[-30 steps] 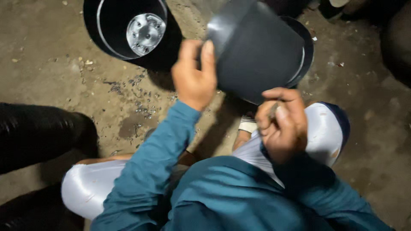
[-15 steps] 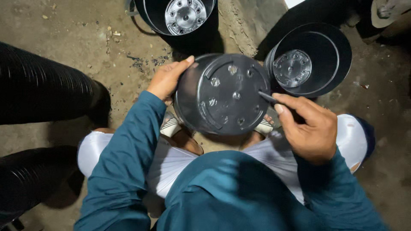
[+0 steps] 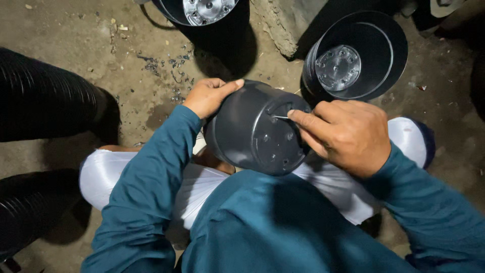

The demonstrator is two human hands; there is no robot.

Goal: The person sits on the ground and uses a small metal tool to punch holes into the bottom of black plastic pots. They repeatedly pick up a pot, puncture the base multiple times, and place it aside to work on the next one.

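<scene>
L hand [image 3: 208, 97] clamps round the smooth black plastic pot [image 3: 242, 126], tipped sideways; R hand [image 3: 348, 135] pinches a thin tool [image 3: 281, 117], tip touching pot's holed round base.

- Left hand [image 3: 208, 96]: arm in a teal sleeve reaching forward, palm down, fingers curled, thumb stretched out to the right.
- Right hand [image 3: 346, 134]: arm bent in from the right, back of the hand up, fingers bunched, thumb and forefinger pinched together at the tips, pointing left.
- Both hands lie near each other above the knees.
</scene>
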